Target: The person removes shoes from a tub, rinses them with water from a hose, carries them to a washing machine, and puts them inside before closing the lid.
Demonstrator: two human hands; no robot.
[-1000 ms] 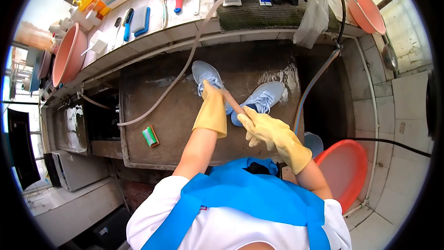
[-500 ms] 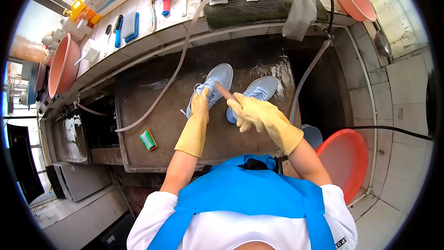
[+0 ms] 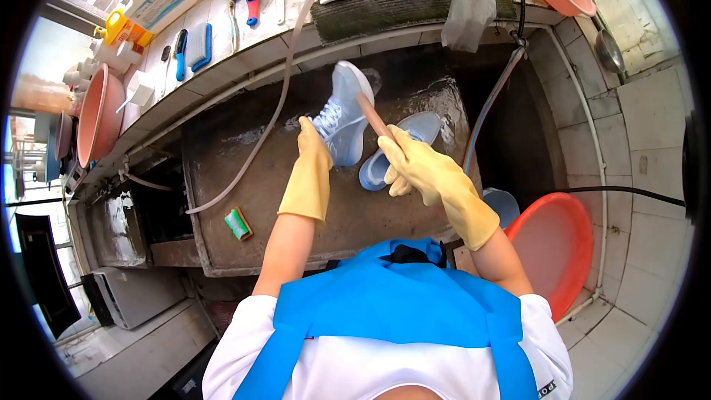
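My gloved left hand (image 3: pixel 314 141) is closed on a light blue-grey lace-up sneaker (image 3: pixel 343 115), gripping it by its left side near the laces. The sneaker is tilted, with its pale sole edge turned to the right. In my gloved right hand (image 3: pixel 415 167) is a brownish, hose-like tube (image 3: pixel 375 115); its far end points at the sneaker's side. A blurred, translucent patch, perhaps water, shows beside the toe. The matching sneaker (image 3: pixel 421 127) rests on the wet dark slab (image 3: pixel 244 170), partly behind my right hand. A green-and-white scrubbing brush (image 3: pixel 238 224) lies on the slab at left.
A pale hose (image 3: pixel 285 89) runs from the tiled ledge down onto the slab. Several brushes, including a blue one (image 3: pixel 198 46), and bottles line the ledge. A red basin (image 3: pixel 552 255) and grey-blue bucket (image 3: pixel 501 206) stand at right. A plastic bag (image 3: pixel 472 7) hangs over the ledge's edge.
My left hand has raised and tilted the sneaker, turning its side and sole edge toward the tube. My right hand and the tube have shifted slightly right.
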